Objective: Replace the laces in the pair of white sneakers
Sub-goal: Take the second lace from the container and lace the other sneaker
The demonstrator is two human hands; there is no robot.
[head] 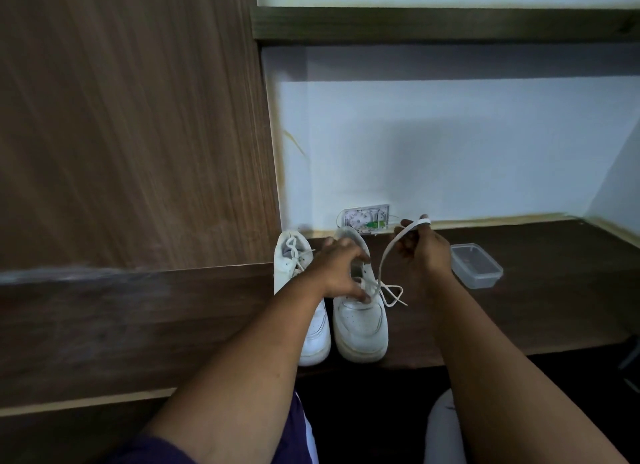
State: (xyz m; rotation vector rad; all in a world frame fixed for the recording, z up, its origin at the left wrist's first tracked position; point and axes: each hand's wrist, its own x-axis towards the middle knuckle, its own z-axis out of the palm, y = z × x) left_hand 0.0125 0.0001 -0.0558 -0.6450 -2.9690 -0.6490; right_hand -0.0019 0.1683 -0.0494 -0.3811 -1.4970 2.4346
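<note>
In the head view, two white sneakers stand side by side on the dark tabletop [519, 311], toes toward the person. The left sneaker [313, 339] is partly hidden behind the left forearm. The right sneaker [362, 325] is just beside it, at 3 o'clock from it. The left hand [341, 269] rests on the right sneaker, its fingers [358, 295] curled down at the eyelets; it seems they pinch the lace there, but this is blurred. The right hand [424, 249] is raised at 2 o'clock from that sneaker and grips the white lace [384, 256], which runs down to the eyelets. A clear plastic container [476, 264] sits at 3 o'clock from the right hand.
</note>
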